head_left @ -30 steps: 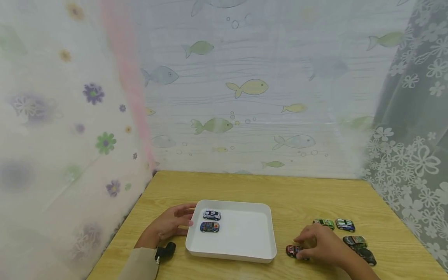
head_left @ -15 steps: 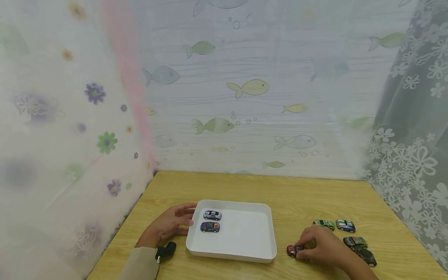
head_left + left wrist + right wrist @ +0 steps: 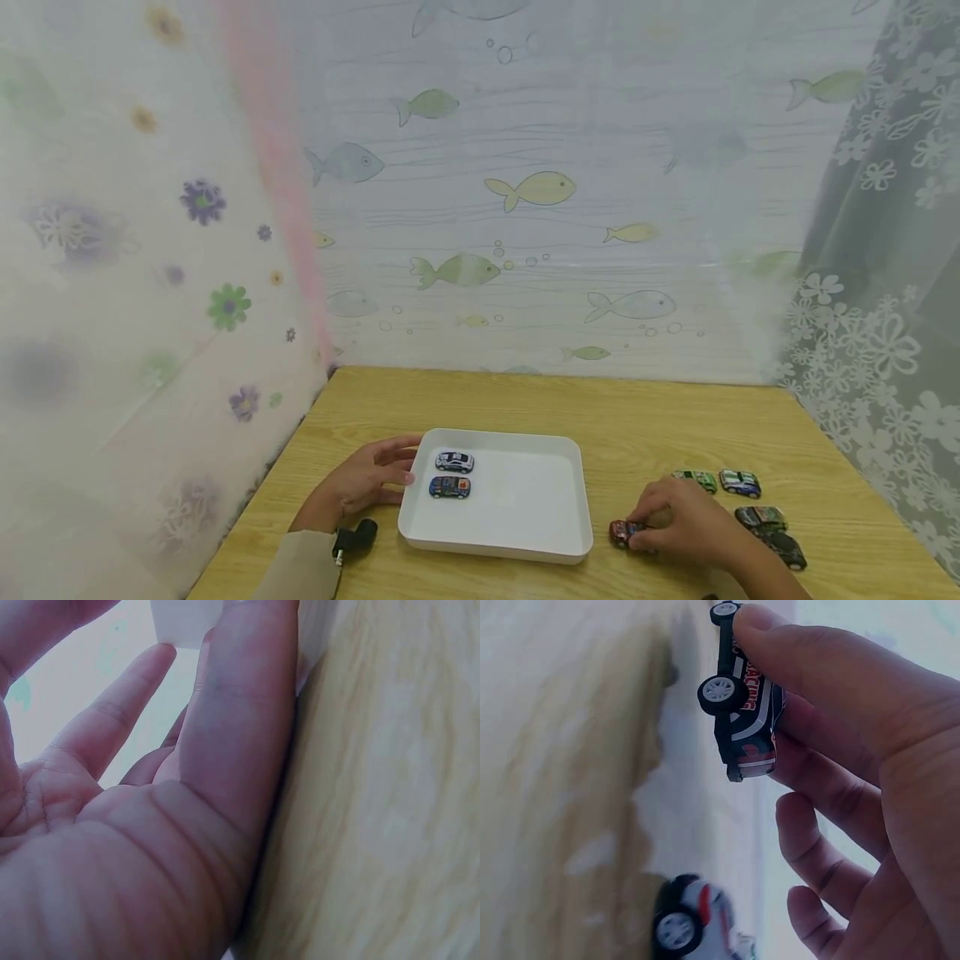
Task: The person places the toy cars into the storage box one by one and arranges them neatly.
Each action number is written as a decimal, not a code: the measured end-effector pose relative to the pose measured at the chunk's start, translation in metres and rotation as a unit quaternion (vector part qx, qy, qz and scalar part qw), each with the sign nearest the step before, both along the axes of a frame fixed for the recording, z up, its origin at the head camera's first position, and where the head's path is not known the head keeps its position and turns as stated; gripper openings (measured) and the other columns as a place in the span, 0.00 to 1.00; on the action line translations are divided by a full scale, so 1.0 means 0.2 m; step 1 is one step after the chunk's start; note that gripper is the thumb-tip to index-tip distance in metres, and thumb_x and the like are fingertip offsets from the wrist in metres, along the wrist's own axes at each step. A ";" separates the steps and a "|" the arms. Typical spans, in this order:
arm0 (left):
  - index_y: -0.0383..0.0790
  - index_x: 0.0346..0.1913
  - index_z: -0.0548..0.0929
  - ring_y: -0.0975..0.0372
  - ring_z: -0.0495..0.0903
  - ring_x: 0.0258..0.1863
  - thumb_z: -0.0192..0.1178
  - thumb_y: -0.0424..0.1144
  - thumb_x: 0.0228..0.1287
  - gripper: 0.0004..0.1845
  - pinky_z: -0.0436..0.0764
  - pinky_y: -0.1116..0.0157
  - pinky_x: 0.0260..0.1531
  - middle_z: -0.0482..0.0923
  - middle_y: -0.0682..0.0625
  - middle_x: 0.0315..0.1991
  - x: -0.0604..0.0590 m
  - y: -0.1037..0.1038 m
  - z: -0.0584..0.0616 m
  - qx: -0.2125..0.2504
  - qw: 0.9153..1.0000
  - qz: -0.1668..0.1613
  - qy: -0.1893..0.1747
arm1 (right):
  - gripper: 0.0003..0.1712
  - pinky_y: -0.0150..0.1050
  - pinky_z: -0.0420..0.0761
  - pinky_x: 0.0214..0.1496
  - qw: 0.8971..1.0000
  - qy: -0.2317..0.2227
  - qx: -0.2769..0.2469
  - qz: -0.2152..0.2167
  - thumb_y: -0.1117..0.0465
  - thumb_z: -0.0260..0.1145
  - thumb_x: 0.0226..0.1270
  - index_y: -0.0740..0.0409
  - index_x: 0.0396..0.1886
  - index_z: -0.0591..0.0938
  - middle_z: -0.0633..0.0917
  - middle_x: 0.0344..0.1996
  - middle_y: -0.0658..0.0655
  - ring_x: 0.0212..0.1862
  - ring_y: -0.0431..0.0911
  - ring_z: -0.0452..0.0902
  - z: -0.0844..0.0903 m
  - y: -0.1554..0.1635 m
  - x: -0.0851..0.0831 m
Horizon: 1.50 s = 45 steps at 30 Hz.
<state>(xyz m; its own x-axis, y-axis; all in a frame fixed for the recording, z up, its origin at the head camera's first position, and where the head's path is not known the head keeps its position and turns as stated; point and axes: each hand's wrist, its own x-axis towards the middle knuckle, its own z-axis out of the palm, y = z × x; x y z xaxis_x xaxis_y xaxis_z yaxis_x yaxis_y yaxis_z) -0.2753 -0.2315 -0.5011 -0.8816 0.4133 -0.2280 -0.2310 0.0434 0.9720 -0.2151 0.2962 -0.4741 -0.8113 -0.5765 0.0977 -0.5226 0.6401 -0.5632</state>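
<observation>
My right hand (image 3: pixel 688 521) pinches a small dark red and black toy car (image 3: pixel 621 533) between thumb and fingers, just right of the white tray. In the right wrist view this toy car (image 3: pixel 759 724) shows "RACING" lettering, grey wheels and its underside clear of the wood. My left hand (image 3: pixel 367 473) lies against the tray's left wall, its fingers extended along it. The white tray (image 3: pixel 495 550) holds a white-and-black toy car (image 3: pixel 454 462) and a blue toy car (image 3: pixel 450 487) with orange markings, side by side near its left wall.
Right of my right hand stand a green toy car (image 3: pixel 696 479), a white, green and blue one (image 3: pixel 740 482), a dark green one (image 3: pixel 761 517) and a black one (image 3: pixel 787 550). The wood-grain table (image 3: pixel 555 400) meets patterned curtains at the back and sides.
My right hand, pinching the dark red toy car, has shifted slightly left toward the tray. The left hand and the tray stay in place.
</observation>
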 end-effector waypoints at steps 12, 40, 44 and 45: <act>0.41 0.79 0.64 0.51 0.78 0.65 0.70 0.31 0.65 0.42 0.86 0.47 0.54 0.66 0.35 0.76 0.01 0.00 0.01 -0.005 1.000 -0.001 0.003 | 0.08 0.38 0.84 0.39 0.999 0.035 -0.015 0.015 0.40 0.77 0.60 0.33 0.36 0.92 0.87 0.34 0.33 0.39 0.33 0.80 0.11 -0.10 -0.04; 0.42 0.79 0.65 0.50 0.79 0.65 0.69 0.31 0.65 0.40 0.86 0.46 0.54 0.67 0.35 0.75 0.00 -0.01 -0.01 0.001 1.000 -0.003 0.006 | 0.07 0.32 0.83 0.34 0.996 0.061 -0.047 0.042 0.48 0.81 0.58 0.40 0.35 0.93 0.88 0.32 0.38 0.32 0.30 0.81 0.23 -0.50 -0.15; 0.42 0.79 0.65 0.51 0.79 0.65 0.69 0.31 0.66 0.40 0.86 0.46 0.54 0.67 0.35 0.75 -0.01 -0.01 -0.01 0.001 1.000 -0.003 0.006 | 0.07 0.31 0.82 0.34 0.995 0.074 -0.045 0.054 0.48 0.81 0.58 0.40 0.35 0.93 0.87 0.32 0.38 0.32 0.29 0.81 0.25 -0.57 -0.16; 0.43 0.79 0.65 0.51 0.79 0.65 0.69 0.31 0.66 0.40 0.86 0.46 0.55 0.67 0.36 0.75 -0.01 -0.01 -0.02 0.000 1.000 -0.003 0.005 | 0.07 0.29 0.81 0.34 0.995 0.077 -0.043 0.056 0.48 0.81 0.58 0.40 0.35 0.93 0.87 0.31 0.38 0.32 0.29 0.81 0.25 -0.58 -0.17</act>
